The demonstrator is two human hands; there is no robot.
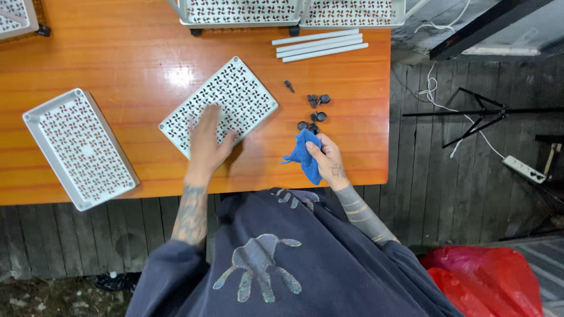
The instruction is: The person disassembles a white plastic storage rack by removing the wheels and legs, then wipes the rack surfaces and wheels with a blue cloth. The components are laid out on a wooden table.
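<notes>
Under the flat, spread left hand (205, 141) lies the perforated white panel (220, 105), long axis running up-right away from it, while the right hand (326, 158) pinches a blue cloth (304, 155) just beside

A second white perforated tray (79, 147) lies at the left of the orange wooden desk (135, 53), slanted. At the upper middle of the frame, a white perforated rack (291, 12) stands at the desk's far edge, and just right of centre below it lie four white tubes (320, 44) side by side. A small dark screw (289, 86) sits apart near the middle. Off the desk at the right, a black stand (482, 114), white cable (432, 88) and power strip (524, 169) rest on grey floorboards (446, 194). A red plastic bag (487, 276) fills the lower right corner.
</notes>
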